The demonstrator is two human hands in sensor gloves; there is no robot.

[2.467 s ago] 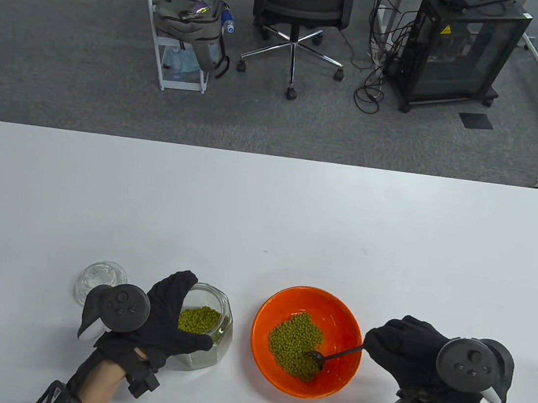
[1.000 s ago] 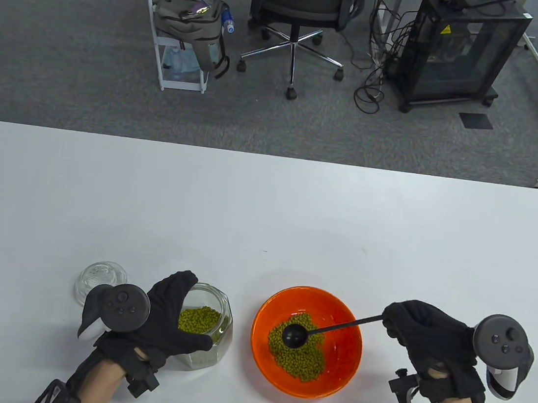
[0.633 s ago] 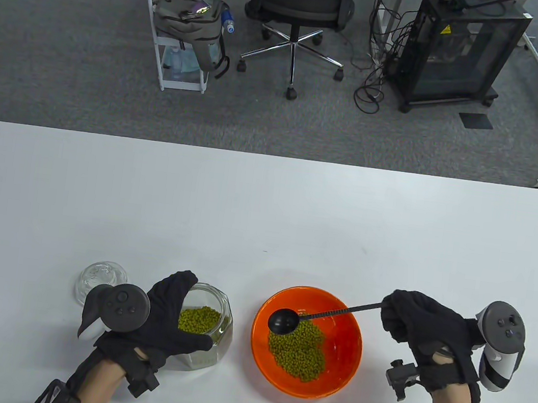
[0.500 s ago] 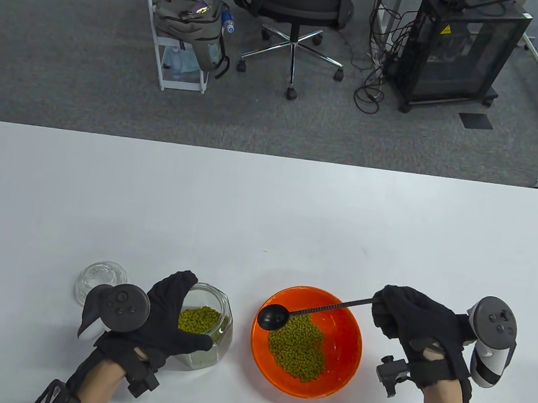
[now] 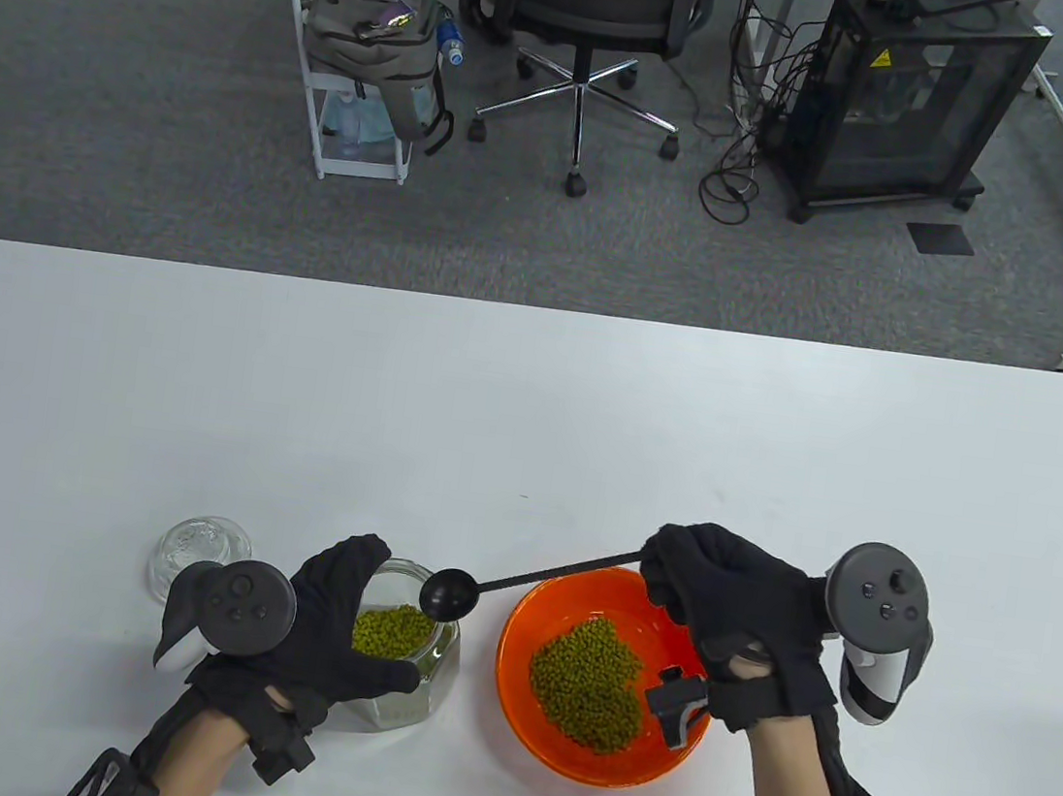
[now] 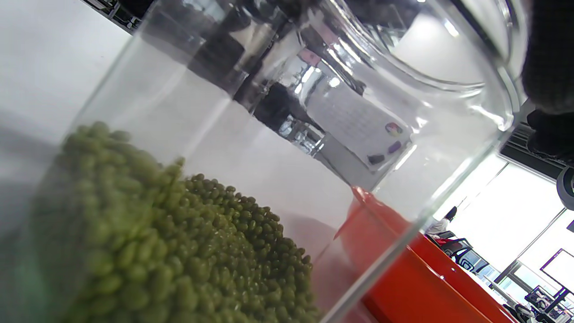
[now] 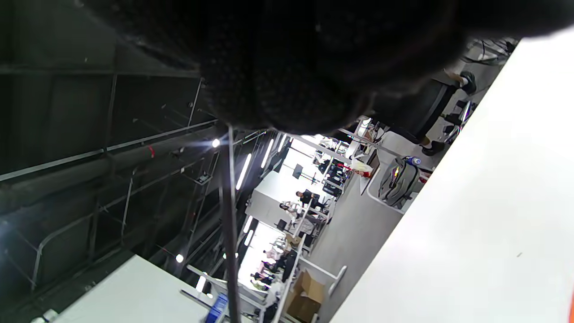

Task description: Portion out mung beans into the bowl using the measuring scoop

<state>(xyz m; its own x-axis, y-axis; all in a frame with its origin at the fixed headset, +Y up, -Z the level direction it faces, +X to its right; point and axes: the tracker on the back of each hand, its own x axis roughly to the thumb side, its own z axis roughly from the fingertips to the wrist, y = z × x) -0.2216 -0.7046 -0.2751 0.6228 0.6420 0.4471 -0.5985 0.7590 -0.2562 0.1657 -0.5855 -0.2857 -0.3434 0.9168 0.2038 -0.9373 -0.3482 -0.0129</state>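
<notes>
Table view shows the right hand [image 5: 738,611] with its fingers curled round the far end of a black scoop [image 5: 522,583]. The scoop's long axis runs from upper right down to lower left: the thin handle leaves the fist over the far rim of the orange bowl [image 5: 516,699] and slants leftward, and the round cup at its end hangs over the right side of the glass jar [image 5: 443,660], at the jar's mouth. Whether the cup touches the glass cannot be told. The left hand [image 5: 320,629] clasps the jar from the left, fingers and thumb wrapped around its wall. Green mung beans [image 5: 393,632] lie in the jar, and a second heap of beans [image 5: 587,684] sits in the bowl, which stands just beside the jar on the white table [image 5: 529,417]. A glass lid [image 5: 197,548] lies on the table left of the jar.

Left wrist view looks through the jar wall [image 6: 278,134] at the beans [image 6: 170,251] piled low inside, with the bowl's orange side [image 6: 403,278] close behind.

Half a second earlier the cup hung over the bowl's left rim; it has since travelled left to the jar, and the right hand has shifted left with it, now above the bowl's far right edge. The left hand, jar, bowl and lid sit as before.
</notes>
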